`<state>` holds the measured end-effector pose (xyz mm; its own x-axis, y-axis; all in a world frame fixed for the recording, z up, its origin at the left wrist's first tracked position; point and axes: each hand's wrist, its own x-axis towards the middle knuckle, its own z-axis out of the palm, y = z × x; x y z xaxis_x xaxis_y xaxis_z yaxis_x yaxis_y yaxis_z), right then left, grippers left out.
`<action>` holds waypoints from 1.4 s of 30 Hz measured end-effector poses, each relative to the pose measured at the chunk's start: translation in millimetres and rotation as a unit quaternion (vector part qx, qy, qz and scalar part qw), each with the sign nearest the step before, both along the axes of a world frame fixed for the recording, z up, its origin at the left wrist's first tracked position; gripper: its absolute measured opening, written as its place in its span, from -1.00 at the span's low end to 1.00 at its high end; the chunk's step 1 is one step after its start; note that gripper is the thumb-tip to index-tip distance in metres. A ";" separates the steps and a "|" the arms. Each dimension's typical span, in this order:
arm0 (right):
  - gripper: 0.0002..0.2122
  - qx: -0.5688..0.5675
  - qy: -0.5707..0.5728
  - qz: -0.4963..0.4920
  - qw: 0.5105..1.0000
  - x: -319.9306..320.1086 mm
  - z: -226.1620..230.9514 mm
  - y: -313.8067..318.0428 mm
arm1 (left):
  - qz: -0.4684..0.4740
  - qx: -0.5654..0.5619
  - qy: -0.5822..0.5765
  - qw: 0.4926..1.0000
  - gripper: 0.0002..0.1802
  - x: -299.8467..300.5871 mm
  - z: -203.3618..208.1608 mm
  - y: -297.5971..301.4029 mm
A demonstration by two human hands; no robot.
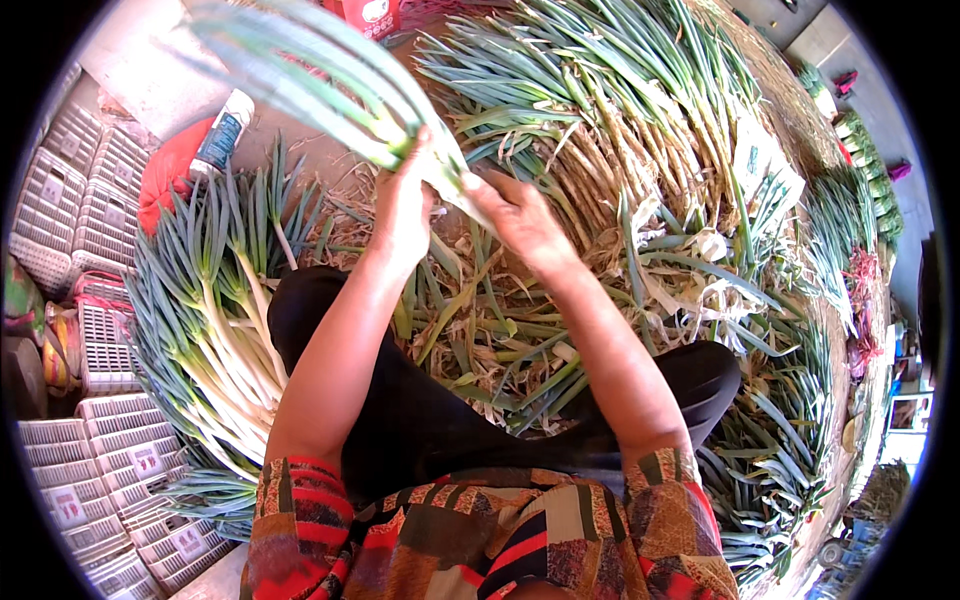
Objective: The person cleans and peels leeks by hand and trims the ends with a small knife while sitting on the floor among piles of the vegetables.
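A long green onion (352, 95) is held up in front of me, its leaves smeared by motion toward the upper left. My left hand (403, 205) is closed around its stalk where the leaves begin. Just to the right, my right hand (522, 222) has its fingers closed on the pale lower end of the same onion. Beyond my right hand lies a large heap of green onions (610, 125) with brown, dirty stalks. On my left rests a pile of green onions (225, 335) with clean white stalks. Stripped leaves and skins (475, 325) litter the ground beneath my hands.
White plastic crates (140, 465) are stacked at the left. A red cloth or bag (170, 175) and a white-and-blue package (223, 130) stand beyond the clean pile. More green onions (775, 440) lie at my right, and a red box (368, 14) at the far edge.
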<state>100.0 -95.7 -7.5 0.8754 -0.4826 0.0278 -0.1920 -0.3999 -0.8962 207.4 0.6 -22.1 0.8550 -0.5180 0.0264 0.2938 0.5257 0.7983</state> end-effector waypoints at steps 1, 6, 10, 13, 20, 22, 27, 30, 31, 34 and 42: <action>-0.49 0.050 -0.015 0.003 0.999 9.1 -9.8 -0.4 | -0.006 0.014 -0.003 1.000 -0.65 -5.0 -1.7 -5.0; -0.67 0.499 -0.096 -0.117 0.854 14.3 -25.3 5.0 | -0.035 0.045 -0.009 0.998 -0.73 -7.8 2.2 -3.7; -0.81 0.434 -0.032 -0.149 0.888 -21.0 -48.4 -19.1 | -0.039 0.018 0.013 0.999 -0.69 -5.1 16.9 -1.3; -0.74 0.409 -0.045 -0.050 0.910 -26.8 -27.7 -15.1 | -0.044 0.041 -0.023 0.998 -0.70 -1.6 9.9 -1.9; -0.79 0.520 -0.117 -0.105 0.840 -11.5 -32.2 5.8 | -0.016 0.070 -0.018 0.997 -0.76 -21.2 10.9 -5.6; -0.79 0.435 -0.054 -0.169 0.883 -20.8 -46.8 -9.9 | -0.058 0.068 -0.015 0.996 -0.73 -14.0 11.2 1.0; -0.80 0.235 0.034 -0.329 0.914 -76.8 -61.5 -92.8 | 0.021 0.025 -0.080 0.996 -0.60 10.7 13.6 12.0; -0.81 0.150 0.059 -0.500 0.851 -156.5 -94.6 -201.2 | 0.107 -0.046 -0.054 0.992 -0.65 27.6 25.5 30.3; -0.81 0.155 0.030 -0.564 0.811 -190.9 -101.3 -237.6 | 0.143 -0.051 -0.033 0.988 -0.65 38.0 23.2 35.7; -0.77 0.215 -0.093 -0.645 0.728 -327.8 -120.8 -335.1 | 0.204 -0.060 0.059 0.975 -0.62 52.9 22.2 40.1; -0.58 -0.131 0.220 -0.185 0.949 -133.8 -9.1 -150.5 | 0.180 -0.034 0.055 0.982 -0.60 44.2 6.6 37.1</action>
